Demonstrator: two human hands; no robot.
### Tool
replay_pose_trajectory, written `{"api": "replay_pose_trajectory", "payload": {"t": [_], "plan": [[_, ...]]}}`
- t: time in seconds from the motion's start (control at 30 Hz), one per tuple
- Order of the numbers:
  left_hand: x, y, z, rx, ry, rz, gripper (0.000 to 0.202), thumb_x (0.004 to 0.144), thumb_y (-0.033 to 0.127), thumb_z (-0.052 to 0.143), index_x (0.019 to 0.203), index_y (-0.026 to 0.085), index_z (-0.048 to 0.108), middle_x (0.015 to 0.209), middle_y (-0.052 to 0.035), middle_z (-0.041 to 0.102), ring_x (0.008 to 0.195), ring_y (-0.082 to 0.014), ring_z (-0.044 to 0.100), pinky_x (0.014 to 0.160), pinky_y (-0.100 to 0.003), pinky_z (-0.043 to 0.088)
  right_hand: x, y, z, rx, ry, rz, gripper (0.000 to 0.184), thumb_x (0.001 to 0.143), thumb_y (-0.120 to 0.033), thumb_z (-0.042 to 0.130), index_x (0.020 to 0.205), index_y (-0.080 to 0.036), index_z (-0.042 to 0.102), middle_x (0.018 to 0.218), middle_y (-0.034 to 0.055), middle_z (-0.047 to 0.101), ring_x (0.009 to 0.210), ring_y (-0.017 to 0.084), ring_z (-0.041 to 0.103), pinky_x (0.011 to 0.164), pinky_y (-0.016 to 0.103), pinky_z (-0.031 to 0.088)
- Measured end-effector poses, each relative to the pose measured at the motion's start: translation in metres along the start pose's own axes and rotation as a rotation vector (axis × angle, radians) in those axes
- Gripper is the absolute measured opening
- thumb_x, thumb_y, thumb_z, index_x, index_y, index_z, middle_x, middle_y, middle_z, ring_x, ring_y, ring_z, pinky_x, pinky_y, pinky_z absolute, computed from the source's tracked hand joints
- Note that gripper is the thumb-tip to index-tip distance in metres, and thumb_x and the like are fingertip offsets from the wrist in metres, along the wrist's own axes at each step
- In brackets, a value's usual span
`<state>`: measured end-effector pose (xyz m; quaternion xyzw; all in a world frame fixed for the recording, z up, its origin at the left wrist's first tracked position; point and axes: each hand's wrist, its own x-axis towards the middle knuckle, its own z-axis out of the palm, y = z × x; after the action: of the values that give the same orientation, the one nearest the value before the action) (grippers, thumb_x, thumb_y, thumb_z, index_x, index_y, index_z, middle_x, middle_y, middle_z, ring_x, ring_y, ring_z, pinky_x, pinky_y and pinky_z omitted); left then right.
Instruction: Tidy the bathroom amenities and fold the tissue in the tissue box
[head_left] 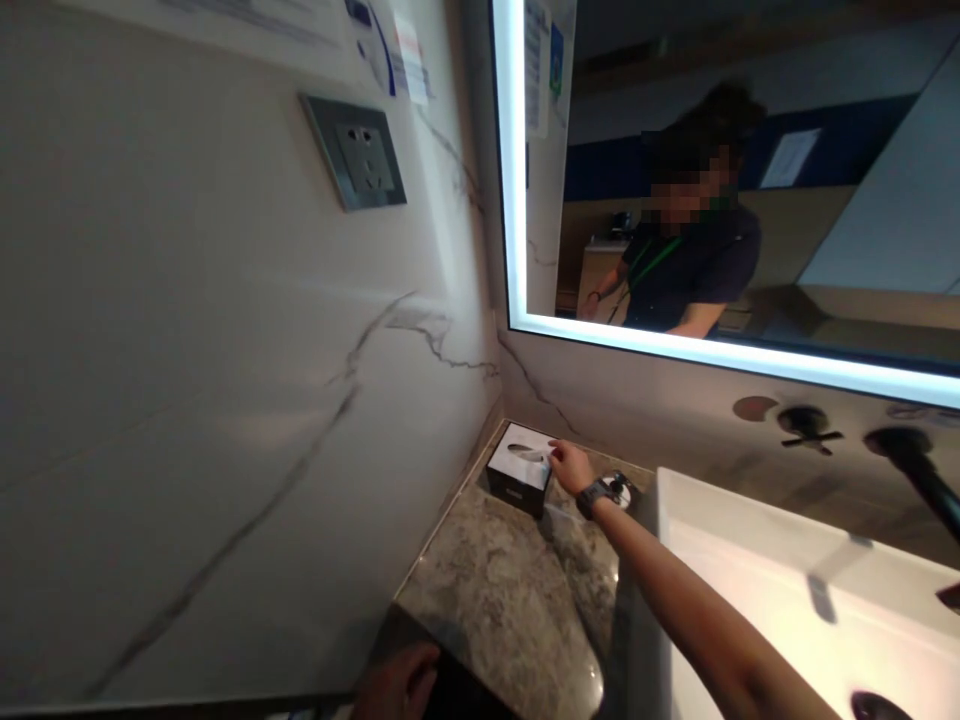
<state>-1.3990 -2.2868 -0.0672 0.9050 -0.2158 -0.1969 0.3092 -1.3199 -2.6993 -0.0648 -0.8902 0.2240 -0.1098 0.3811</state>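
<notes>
In the corner of the stone counter stands a tissue box (pixel 521 492), white on top and black on its sides, with an oval slot. My right hand (pixel 570 466), a dark watch on its wrist, has its fingers curled against the box's upper right edge; how firmly they grip cannot be made out. Behind that wrist lies a small round white-and-black item (pixel 618 488), partly covered. Low in the view, in shadow by the counter's front edge, my left hand (pixel 397 682) is partly cut off. Its fingers are loosely bent and apart, with nothing visible in them.
The marble-patterned wall with a socket (pixel 367 155) rises on the left. A white basin (pixel 739 575) sits to the right, below a black tap (pixel 911 455) and cross handle (pixel 806 428). The lit mirror (pixel 645 345) reflects a person. Grey-brown stone counter (pixel 502 590) extends forward.
</notes>
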Motion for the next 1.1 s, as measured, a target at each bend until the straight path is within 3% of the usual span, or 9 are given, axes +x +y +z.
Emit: {"api": "replay_pose_trajectory", "payload": {"t": [0.1,0.2,0.3,0.47,0.57,0.63,0.8,0.9,1.1], "plan": [[0.044,0.006,-0.015,0.019,-0.121,0.021,0.033,0.086,0.029,0.043,0.100,0.021,0.072,0.104,-0.0042,0.074,0.098,-0.0195,0.067,0.090,-0.026,0.048,0.032,0.000,0.018,-0.138,-0.066,-0.001,0.023,0.088,-0.010,0.067,0.111,-0.011,0.065,0.097,0.0062,0.064,0.095,0.022,0.060,0.091,0.041,0.048],[0.097,0.028,-0.027,0.028,-0.226,0.087,0.031,0.085,0.024,0.042,0.095,0.017,0.071,0.097,-0.0055,0.073,0.092,-0.0197,0.065,0.084,-0.027,0.047,0.047,0.003,0.024,-0.206,-0.098,-0.030,0.003,0.089,-0.012,0.067,0.092,-0.012,0.068,0.094,0.0052,0.064,0.093,0.021,0.060,0.088,0.039,0.049],[0.155,0.055,-0.033,0.049,-0.286,0.194,0.025,0.083,0.020,0.044,0.084,0.014,0.069,0.083,-0.0058,0.071,0.079,-0.0187,0.063,0.074,-0.028,0.045,0.054,0.008,0.023,-0.207,-0.089,-0.071,0.005,0.089,-0.009,0.065,0.088,-0.012,0.068,0.086,0.0033,0.064,0.084,0.018,0.060,0.082,0.034,0.049],[0.253,0.095,-0.024,-0.034,-0.169,0.347,0.027,0.084,0.019,0.048,0.100,0.014,0.070,0.093,-0.0069,0.071,0.086,-0.0186,0.063,0.081,-0.028,0.047,0.051,0.016,0.022,-0.125,-0.042,-0.201,0.009,0.087,-0.006,0.065,0.087,-0.013,0.069,0.083,0.0027,0.066,0.078,0.018,0.060,0.074,0.029,0.045],[0.305,0.117,-0.010,-0.062,-0.074,0.430,0.039,0.081,0.009,0.046,0.113,0.013,0.068,0.110,-0.0090,0.070,0.101,-0.0188,0.062,0.094,-0.029,0.045,0.044,0.017,0.027,-0.067,-0.002,-0.317,0.012,0.087,-0.004,0.064,0.089,-0.015,0.070,0.089,0.0036,0.066,0.087,0.020,0.059,0.079,0.031,0.044],[0.331,0.129,0.001,-0.052,-0.078,0.510,0.047,0.077,0.001,0.043,0.116,0.013,0.068,0.118,-0.0091,0.068,0.109,-0.0186,0.059,0.100,-0.029,0.043,0.039,0.015,0.030,-0.036,0.025,-0.400,0.014,0.087,-0.004,0.061,0.090,-0.015,0.069,0.092,0.0043,0.065,0.092,0.022,0.058,0.083,0.032,0.044],[0.357,0.138,0.016,0.137,-0.286,0.595,0.041,0.079,0.003,0.046,0.102,0.019,0.075,0.100,-0.0059,0.074,0.096,-0.0197,0.064,0.090,-0.029,0.048,0.029,0.014,0.028,0.012,0.062,-0.555,0.018,0.093,-0.010,0.052,0.098,-0.018,0.067,0.095,0.0047,0.063,0.093,0.023,0.055,0.080,0.033,0.044],[0.356,0.135,0.014,0.207,-0.287,0.578,0.038,0.083,0.009,0.047,0.108,0.020,0.074,0.105,-0.0076,0.073,0.099,-0.0209,0.063,0.092,-0.031,0.047,0.021,0.018,0.026,0.031,0.086,-0.584,0.019,0.097,-0.013,0.047,0.103,-0.018,0.065,0.097,0.0042,0.062,0.093,0.022,0.054,0.081,0.034,0.044],[0.357,0.145,0.011,0.384,-0.318,0.544,0.036,0.084,0.011,0.051,0.110,0.019,0.073,0.107,-0.0111,0.071,0.106,-0.0239,0.062,0.096,-0.034,0.046,0.006,0.031,0.032,0.013,0.216,-0.490,0.015,0.098,-0.014,0.045,0.103,-0.016,0.059,0.096,0.0058,0.060,0.090,0.023,0.053,0.080,0.036,0.043]]}}
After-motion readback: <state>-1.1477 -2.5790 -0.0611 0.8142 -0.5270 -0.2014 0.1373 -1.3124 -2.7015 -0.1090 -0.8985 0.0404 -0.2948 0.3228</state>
